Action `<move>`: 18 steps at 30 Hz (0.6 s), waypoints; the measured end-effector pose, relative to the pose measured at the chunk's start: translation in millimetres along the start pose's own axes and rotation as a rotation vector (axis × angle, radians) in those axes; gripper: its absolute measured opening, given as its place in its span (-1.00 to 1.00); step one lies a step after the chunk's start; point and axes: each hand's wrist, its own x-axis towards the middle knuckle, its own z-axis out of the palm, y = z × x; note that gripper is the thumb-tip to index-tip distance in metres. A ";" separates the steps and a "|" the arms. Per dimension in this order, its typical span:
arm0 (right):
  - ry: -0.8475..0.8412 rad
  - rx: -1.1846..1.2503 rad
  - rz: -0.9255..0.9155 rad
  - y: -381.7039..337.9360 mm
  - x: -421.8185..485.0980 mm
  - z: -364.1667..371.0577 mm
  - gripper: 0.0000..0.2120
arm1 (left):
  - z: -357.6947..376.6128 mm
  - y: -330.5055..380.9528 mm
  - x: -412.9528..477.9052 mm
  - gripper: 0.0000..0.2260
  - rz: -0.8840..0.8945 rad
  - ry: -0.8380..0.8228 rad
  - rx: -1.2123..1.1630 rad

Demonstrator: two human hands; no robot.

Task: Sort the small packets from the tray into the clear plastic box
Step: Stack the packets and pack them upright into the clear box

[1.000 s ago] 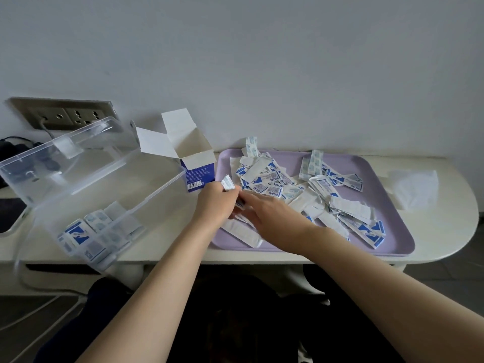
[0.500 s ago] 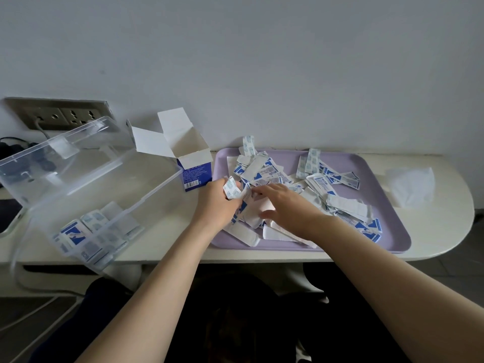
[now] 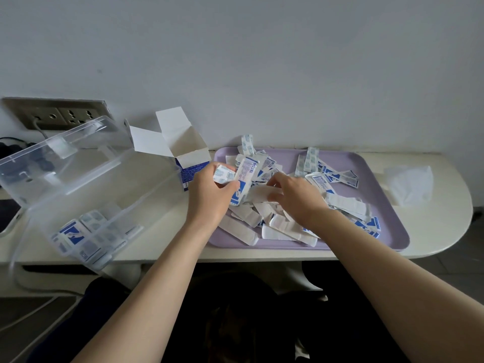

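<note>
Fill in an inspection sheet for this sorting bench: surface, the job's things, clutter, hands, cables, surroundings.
Surface: cream table, rounded at its right end.
Job's things: purple tray holding a loose pile of packets; clear plastic box left of it, lid open, a few sorted packets at its near end.
Clutter: open carton between box and tray; white tissue right of the tray.
Hands: left hand grips a bundle of packets over the tray's left edge; right hand pinches a white packet in the pile.
Cables: one cable plugged into the wall socket; white cables below the table.
Surroundings: plain pale wall.
</note>
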 end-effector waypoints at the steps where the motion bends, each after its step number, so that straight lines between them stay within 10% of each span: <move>1: 0.002 -0.011 0.007 1.2 0.6 0.3 -0.81 | -0.8 2.1 0.0 -0.85 -0.007 -0.002 -0.039; 18: -0.269 0.616 -0.001 -27.8 -5.1 -12.6 -0.77 | -4.6 1.0 -6.5 -0.84 0.018 -0.052 0.022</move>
